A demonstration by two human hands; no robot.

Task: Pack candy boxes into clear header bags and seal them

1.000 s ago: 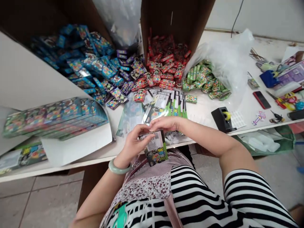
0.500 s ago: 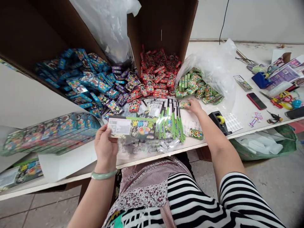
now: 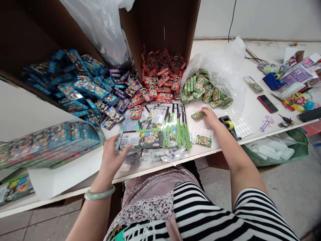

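My left hand (image 3: 112,156) is open, thumb and fingers spread at the left end of a printed plastic bag (image 3: 149,137). The bag lies on a fanned stack of similar green and black bags (image 3: 175,129). My right hand (image 3: 210,117) pinches the end of a small green box (image 3: 197,115), which is tilted just above the table. Below it, another green box (image 3: 203,141) rests on a small white sheet. A red box (image 3: 136,112) sits by the stack's upper left corner.
Heaps of blue (image 3: 82,83), purple (image 3: 122,97) and red boxes (image 3: 164,82) spill from cartons at the back. Green boxes (image 3: 207,88) lie in a clear bag. A tape dispenser (image 3: 229,127), phone (image 3: 267,103) and scissors (image 3: 288,102) are to the right. Packed boxes (image 3: 50,144) stand left.
My left hand has lowered the printed bag onto the stack and let go. My right hand has drawn the green box away from the stack, slightly right and nearer.
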